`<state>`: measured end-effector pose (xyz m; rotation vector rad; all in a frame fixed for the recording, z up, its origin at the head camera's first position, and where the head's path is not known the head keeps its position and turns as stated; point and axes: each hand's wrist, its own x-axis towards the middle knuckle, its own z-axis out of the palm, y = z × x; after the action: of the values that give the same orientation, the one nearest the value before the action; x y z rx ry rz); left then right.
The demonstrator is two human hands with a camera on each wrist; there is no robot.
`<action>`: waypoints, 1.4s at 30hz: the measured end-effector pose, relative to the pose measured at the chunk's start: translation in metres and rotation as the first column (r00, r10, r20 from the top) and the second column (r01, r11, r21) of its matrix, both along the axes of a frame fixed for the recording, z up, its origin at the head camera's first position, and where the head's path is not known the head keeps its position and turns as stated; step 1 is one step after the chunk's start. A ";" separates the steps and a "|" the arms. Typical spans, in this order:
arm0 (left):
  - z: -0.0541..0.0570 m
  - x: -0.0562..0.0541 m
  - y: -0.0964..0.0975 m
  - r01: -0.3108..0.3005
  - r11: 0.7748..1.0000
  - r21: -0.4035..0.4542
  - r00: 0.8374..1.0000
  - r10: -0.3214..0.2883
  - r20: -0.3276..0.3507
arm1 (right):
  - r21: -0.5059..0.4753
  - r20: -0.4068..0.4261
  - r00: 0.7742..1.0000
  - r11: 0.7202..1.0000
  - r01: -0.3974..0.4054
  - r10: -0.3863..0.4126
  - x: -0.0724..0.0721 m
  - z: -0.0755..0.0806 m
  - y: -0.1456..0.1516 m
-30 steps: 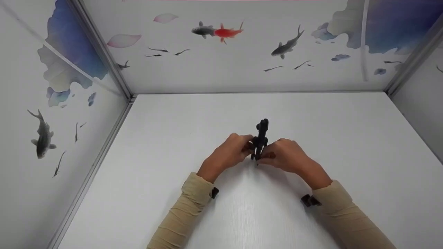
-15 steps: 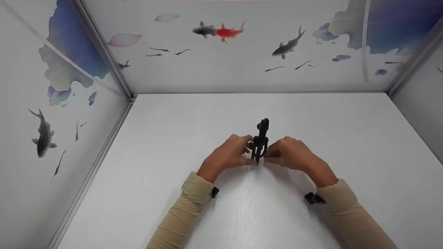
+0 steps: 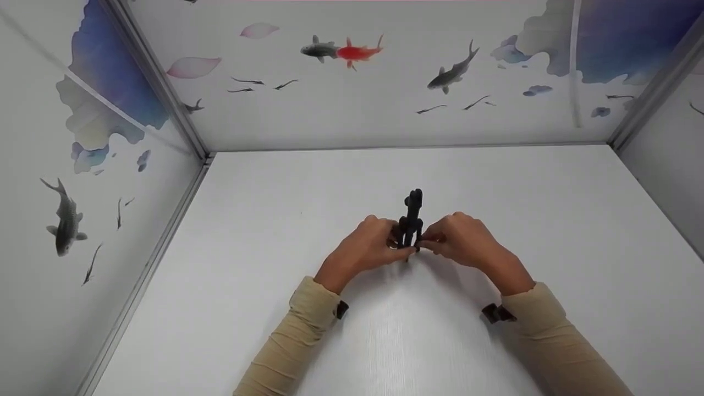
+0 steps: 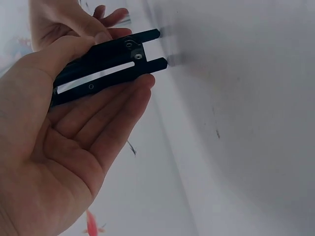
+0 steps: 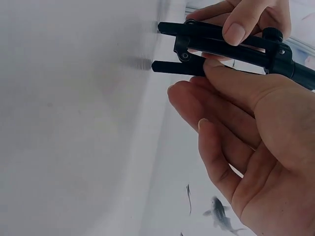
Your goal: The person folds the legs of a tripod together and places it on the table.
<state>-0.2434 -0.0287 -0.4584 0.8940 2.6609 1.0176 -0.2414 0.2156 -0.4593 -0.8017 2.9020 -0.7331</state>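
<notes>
A small black tripod [image 3: 414, 206] stands upright at the middle of the table, its legs close together and pointing down. My left hand [image 3: 360, 245] holds it from the left, thumb across the near side and fingers behind a leg. From the right, my right hand [image 3: 465, 240] pinches a leg between thumb and forefinger; its other fingers are loosely bent. The right wrist view shows the tripod's hinged brace and round knob [image 5: 272, 34]. In the left wrist view the leg tips [image 4: 160, 64] are near the tabletop; whether they touch it cannot be told.
The white table [image 3: 264, 192] is bounded by a back wall [image 3: 352, 121] and a left wall [image 3: 33, 220], both printed with fish and blue shapes. A grey metal frame runs along the corners. Small black devices [image 3: 498, 313] sit at both sleeve cuffs.
My right hand drew back slightly from the tripod's lower end, then came in again to pinch a leg. My left thumb has moved right across the legs. The tripod stays nearly in place.
</notes>
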 end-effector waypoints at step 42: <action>-0.001 -0.007 -0.013 0.055 0.996 0.064 0.994 -0.061 0.088 | 0.089 -0.242 0.965 0.993 -0.079 0.099 0.007 -0.007 -0.007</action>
<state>-0.2499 -0.0414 -0.4591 0.9096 2.5277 1.1044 -0.2346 0.2087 -0.4659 -1.0778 3.0608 -0.5421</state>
